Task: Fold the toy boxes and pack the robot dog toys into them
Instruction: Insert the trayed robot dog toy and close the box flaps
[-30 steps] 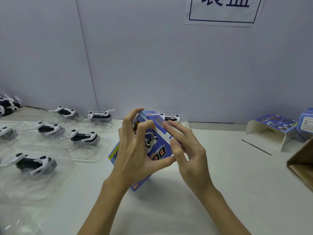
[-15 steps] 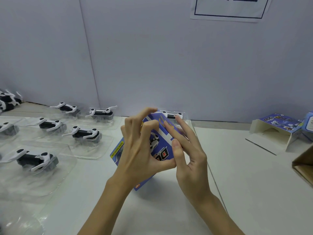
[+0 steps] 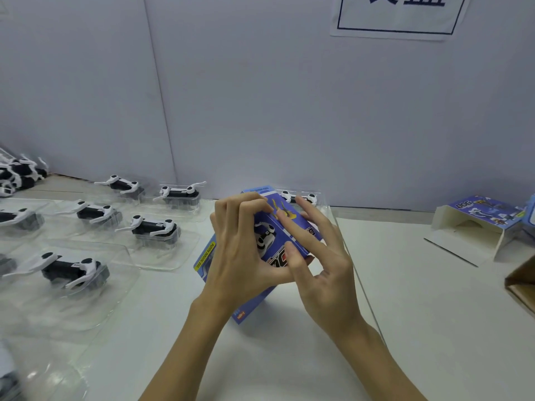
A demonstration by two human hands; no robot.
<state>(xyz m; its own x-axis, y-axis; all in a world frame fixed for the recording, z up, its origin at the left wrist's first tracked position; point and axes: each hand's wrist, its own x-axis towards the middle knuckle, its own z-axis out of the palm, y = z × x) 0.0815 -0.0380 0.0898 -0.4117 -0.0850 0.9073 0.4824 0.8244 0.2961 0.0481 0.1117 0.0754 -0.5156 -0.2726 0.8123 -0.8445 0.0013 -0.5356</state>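
Note:
A blue toy box [image 3: 275,241] printed with a robot dog is tilted above the middle of the white table [image 3: 405,299]. My left hand [image 3: 237,256] grips its left side, fingers curled over the top edge and thumb under its face. My right hand [image 3: 321,256] holds the right side, with straight fingers lying across the printed face and the thumb on it. A robot dog toy in a clear blister tray [image 3: 298,198] lies just behind the box. Several more robot dog toys [image 3: 153,227] in clear trays cover the table's left side.
A half-folded blue toy box [image 3: 477,224] lies at the right, with another blue box [image 3: 529,211] at the frame edge. A brown cardboard carton corner [image 3: 521,282] juts in at the right. A grey wall with a paper sign [image 3: 399,15] stands behind the table.
My left fingers have closed further over the box's top edge, and my right fingers have slid up its face. The box has stayed in place.

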